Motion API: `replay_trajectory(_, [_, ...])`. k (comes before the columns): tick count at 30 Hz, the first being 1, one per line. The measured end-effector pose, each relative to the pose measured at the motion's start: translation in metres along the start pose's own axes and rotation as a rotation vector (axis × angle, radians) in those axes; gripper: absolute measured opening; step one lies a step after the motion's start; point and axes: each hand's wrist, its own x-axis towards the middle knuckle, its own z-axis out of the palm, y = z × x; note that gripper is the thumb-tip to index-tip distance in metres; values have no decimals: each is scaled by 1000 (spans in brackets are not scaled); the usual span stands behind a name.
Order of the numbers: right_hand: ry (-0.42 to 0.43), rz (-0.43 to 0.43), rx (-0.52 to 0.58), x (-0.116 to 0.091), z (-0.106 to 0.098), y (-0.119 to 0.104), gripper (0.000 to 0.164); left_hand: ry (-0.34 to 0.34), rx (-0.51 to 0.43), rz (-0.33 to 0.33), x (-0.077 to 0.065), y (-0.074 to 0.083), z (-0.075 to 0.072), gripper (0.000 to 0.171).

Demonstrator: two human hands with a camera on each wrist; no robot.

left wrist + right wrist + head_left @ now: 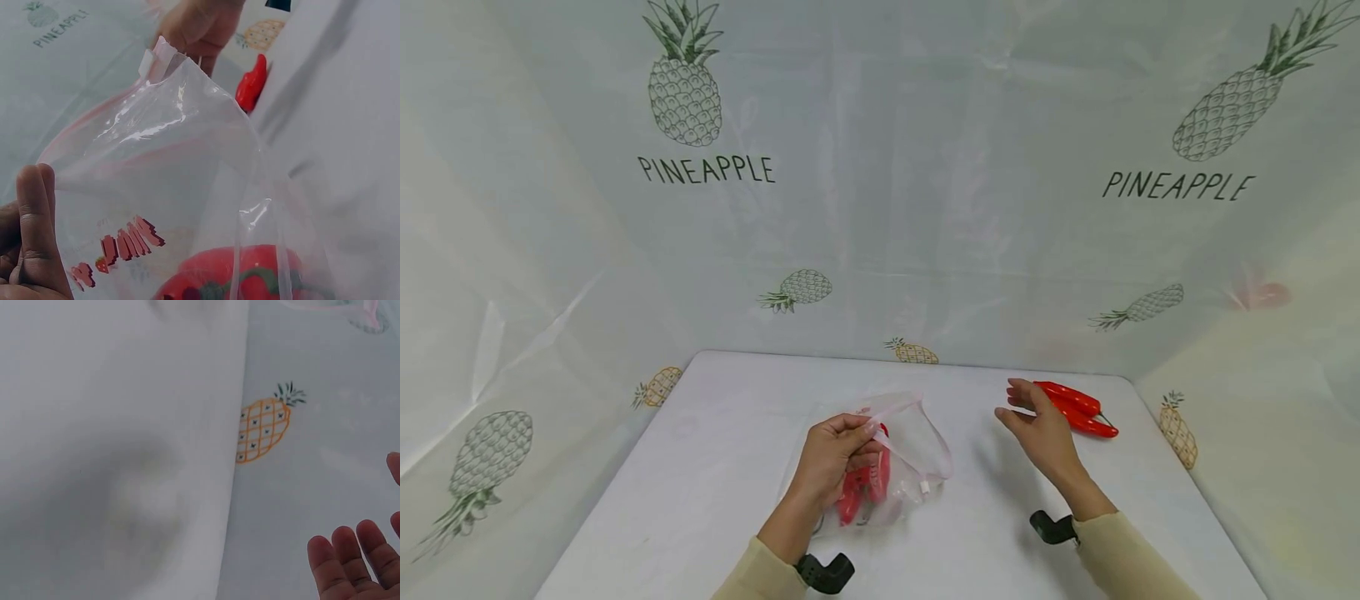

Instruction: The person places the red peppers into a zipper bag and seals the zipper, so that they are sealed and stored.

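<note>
In the head view my left hand [838, 450] pinches the rim of a clear plastic slider bag [917, 433] with a pink zip edge. Red peppers with green stems [256, 256] show through its lower part, and its mouth gapes to the right. My right hand [1045, 429] holds nothing; its fingers are spread and loosely bent, above the table. Just right of it lie several long red peppers [1078, 402], partly covered by the hand. The right wrist view catches the fingertips [322, 550] at its lower right edge.
A white table [700, 467] carries all of this. Pale sheeting printed with pineapples [880, 208] rises behind it and at both sides. The bag's white slider [925, 486] sits at its right corner. A black wrist camera [826, 573] is strapped at the left sleeve.
</note>
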Motion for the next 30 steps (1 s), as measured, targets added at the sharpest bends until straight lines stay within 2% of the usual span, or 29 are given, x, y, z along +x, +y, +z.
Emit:
replay_trajectory(6, [10, 23, -50, 5, -12, 21, 63, -6, -1, 5, 0, 0, -1, 19])
replay_trajectory(12, [43, 68, -108, 12, -29, 51, 62, -16, 11, 3, 0, -1, -2, 21])
replay_trajectory(18, [39, 64, -122, 21, -45, 84, 61, -9, 13, 3, -1, 0, -2, 22])
replay_trajectory(25, [18, 85, -142, 35, -53, 113, 65, 6, 10, -11, -1, -1, -2, 21])
replay_trajectory(30, [-4, 154, -162, 43, -55, 123, 70, 9, 15, -7, 0, -2, -2, 22])
